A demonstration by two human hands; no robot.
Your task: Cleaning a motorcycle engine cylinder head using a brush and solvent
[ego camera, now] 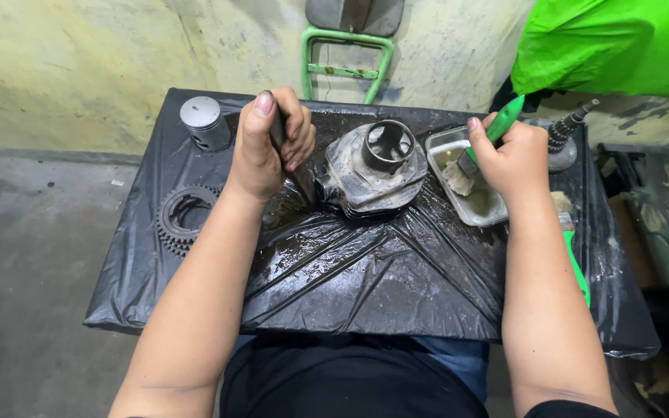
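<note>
- Gear [183,218]: left of the engine cylinder [373,166], on the bench [365,279].
- My left hand [272,143]: clenched around a dark tool just left of the cylinder.
- My right hand [509,159]: grasping a green brush [483,145] over the metal tray [470,190], right of the cylinder.

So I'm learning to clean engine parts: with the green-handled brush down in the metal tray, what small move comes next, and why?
Probably lift the green-handled brush from the rectangular metal tray to the grimy grey engine cylinder: its bristles sit in the tray's liquid, and the left hand grips a dark tool beside the cylinder.
</note>
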